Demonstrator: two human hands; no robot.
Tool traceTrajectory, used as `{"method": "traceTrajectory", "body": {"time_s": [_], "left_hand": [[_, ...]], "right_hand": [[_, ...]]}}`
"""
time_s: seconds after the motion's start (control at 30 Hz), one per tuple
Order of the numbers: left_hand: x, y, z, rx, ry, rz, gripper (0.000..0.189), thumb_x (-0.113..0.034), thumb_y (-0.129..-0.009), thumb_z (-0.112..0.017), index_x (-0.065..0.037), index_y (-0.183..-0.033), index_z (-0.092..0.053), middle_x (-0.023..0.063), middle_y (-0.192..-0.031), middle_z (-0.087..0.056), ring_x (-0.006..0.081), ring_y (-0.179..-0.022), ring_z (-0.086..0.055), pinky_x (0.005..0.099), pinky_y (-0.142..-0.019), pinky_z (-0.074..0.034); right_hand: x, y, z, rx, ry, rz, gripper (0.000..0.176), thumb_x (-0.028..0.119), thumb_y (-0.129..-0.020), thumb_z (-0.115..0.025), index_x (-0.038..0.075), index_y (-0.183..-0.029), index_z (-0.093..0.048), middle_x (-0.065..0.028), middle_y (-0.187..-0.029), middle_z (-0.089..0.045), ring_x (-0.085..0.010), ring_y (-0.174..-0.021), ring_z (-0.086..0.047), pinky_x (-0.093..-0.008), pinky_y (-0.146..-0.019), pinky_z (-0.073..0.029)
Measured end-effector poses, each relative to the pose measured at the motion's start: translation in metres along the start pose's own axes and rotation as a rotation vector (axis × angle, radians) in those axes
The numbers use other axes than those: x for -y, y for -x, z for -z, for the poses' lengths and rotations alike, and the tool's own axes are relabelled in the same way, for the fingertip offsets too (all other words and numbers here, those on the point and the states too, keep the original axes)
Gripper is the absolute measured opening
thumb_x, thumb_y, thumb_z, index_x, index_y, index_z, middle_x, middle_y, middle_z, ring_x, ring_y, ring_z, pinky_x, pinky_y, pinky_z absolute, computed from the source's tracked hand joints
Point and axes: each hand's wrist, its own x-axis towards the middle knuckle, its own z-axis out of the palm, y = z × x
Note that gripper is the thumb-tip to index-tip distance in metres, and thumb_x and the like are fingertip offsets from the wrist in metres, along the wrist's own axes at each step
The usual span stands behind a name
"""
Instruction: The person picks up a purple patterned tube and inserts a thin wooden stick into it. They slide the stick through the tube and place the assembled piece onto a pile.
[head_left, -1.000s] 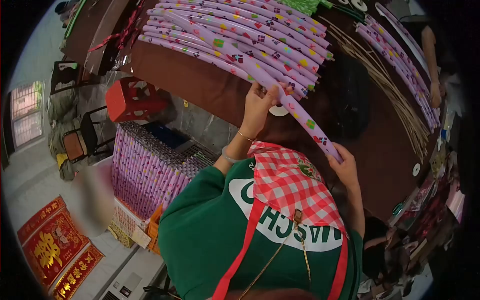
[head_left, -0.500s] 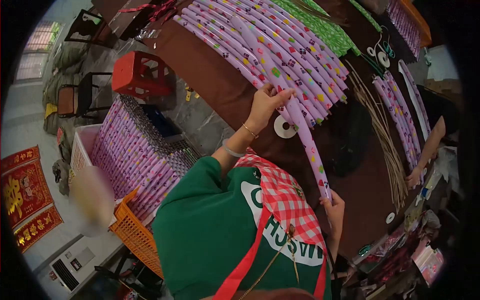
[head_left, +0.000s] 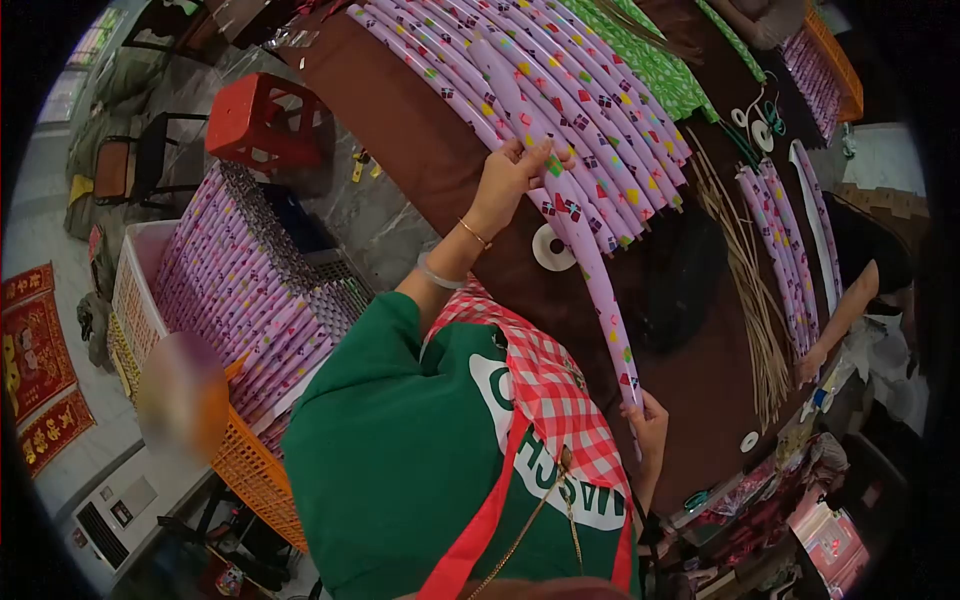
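Observation:
A long roll of purple wrapping paper [head_left: 590, 265] with a gift pattern slants across the front of the brown table. My left hand [head_left: 508, 180] is closed around its upper part, thumb on top. At the near end, my right hand [head_left: 647, 428] grips the roll; part of its fingers is hidden. The far end of this roll lies over a row of similar purple rolls [head_left: 600, 130] side by side on the table. A white tape roll [head_left: 553, 247] lies flat just beside the held roll, below my left hand.
Thin brown sticks [head_left: 745, 310] and a few more purple rolls [head_left: 785, 250] lie to the right, by a co-worker's arm [head_left: 845, 315]. Green patterned paper [head_left: 655, 70] lies at the back. Left are a white crate [head_left: 135, 275] of rolls, an orange basket [head_left: 255, 480] and a red stool [head_left: 262, 118].
The whole view has shifted slightly, so most things appear further left. Both hands keep their hold on the roll, which lies at nearly the same slant.

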Motion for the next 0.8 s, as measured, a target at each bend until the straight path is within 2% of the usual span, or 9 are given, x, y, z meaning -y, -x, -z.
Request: {"method": "traceTrajectory", "body": {"time_s": [0.07,0.1,0.17,0.37,0.47,0.6,0.67,0.8], "left_hand": [[0.003,0.001,0.003,0.025,-0.011,-0.024,0.031,-0.028,-0.089,-0.053,0.001,-0.099,-0.053,0.0105,-0.094,-0.063,0.0165,-0.085,-0.063,0.0258,-0.07,-0.051],[0.002,0.002,0.003,0.023,-0.008,-0.024,0.031,-0.028,-0.089,-0.053,0.001,-0.099,-0.053,0.0105,-0.094,-0.063,0.0165,-0.085,-0.063,0.0258,-0.07,-0.051],[0.0,0.006,0.002,0.057,0.09,0.0,0.032,-0.027,-0.091,-0.049,0.002,-0.103,-0.052,0.0113,-0.097,-0.061,0.0194,-0.09,-0.062,0.0314,-0.077,-0.051],[0.0,0.009,0.004,0.161,0.093,0.045,0.037,-0.026,-0.092,-0.046,0.004,-0.113,-0.047,0.0123,-0.108,-0.058,0.0206,-0.101,-0.057,0.0342,-0.087,-0.047],[-0.002,0.011,0.006,0.225,0.065,0.056,0.042,-0.028,-0.093,-0.044,0.004,-0.12,-0.039,0.0145,-0.116,-0.053,0.0222,-0.105,-0.055,0.0358,-0.09,-0.045],[-0.004,0.013,0.007,0.339,0.063,0.076,0.043,-0.026,-0.093,-0.045,0.003,-0.124,-0.037,0.0143,-0.12,-0.05,0.0226,-0.111,-0.051,0.0357,-0.092,-0.043],[-0.004,0.016,0.003,0.398,0.031,0.049,0.043,-0.024,-0.093,-0.044,0.001,-0.127,-0.035,0.0134,-0.123,-0.049,0.0231,-0.116,-0.047,0.0355,-0.094,-0.041],[-0.002,0.019,-0.003,0.411,0.063,0.054,0.043,-0.022,-0.093,-0.044,0.0,-0.129,-0.033,0.0126,-0.124,-0.048,0.0229,-0.117,-0.046,0.0355,-0.096,-0.04]], "right_hand": [[-0.006,0.0,0.002,-0.036,-0.006,0.012,0.036,0.013,-0.078,-0.059,-0.004,-0.11,-0.056,-0.0038,-0.083,-0.059,-0.0087,-0.072,-0.053,-0.0219,-0.067,-0.044],[-0.008,0.0,0.002,-0.036,-0.004,0.011,0.036,0.013,-0.078,-0.059,-0.004,-0.11,-0.056,-0.0038,-0.083,-0.059,-0.0087,-0.072,-0.053,-0.0219,-0.067,-0.044],[-0.013,0.0,0.004,-0.062,-0.001,0.026,0.037,0.015,-0.077,-0.061,-0.003,-0.11,-0.056,-0.0025,-0.083,-0.058,-0.0082,-0.072,-0.052,-0.0216,-0.067,-0.043],[-0.006,0.005,0.008,-0.081,0.031,0.015,0.039,0.018,-0.077,-0.063,-0.003,-0.11,-0.056,-0.0008,-0.084,-0.057,-0.0064,-0.074,-0.051,-0.0204,-0.066,-0.042],[-0.006,0.005,0.006,-0.101,0.031,0.015,0.042,0.021,-0.077,-0.065,-0.004,-0.11,-0.055,-0.0003,-0.084,-0.058,-0.0061,-0.073,-0.051,-0.0201,-0.065,-0.042],[-0.013,0.008,0.011,-0.088,-0.022,-0.023,0.046,0.025,-0.077,-0.066,-0.004,-0.11,-0.055,-0.001,-0.083,-0.058,-0.0067,-0.072,-0.052,-0.0203,-0.064,-0.042],[-0.015,0.01,0.012,-0.075,-0.098,-0.018,0.036,0.02,-0.077,-0.064,-0.004,-0.103,-0.057,-0.0024,-0.077,-0.058,-0.0072,-0.067,-0.052,-0.0194,-0.06,-0.039],[-0.011,0.016,0.015,-0.063,-0.095,-0.041,0.04,0.027,-0.076,-0.066,-0.004,-0.1,-0.058,-0.0029,-0.076,-0.058,-0.0082,-0.067,-0.052,-0.0203,-0.061,-0.04]]}}
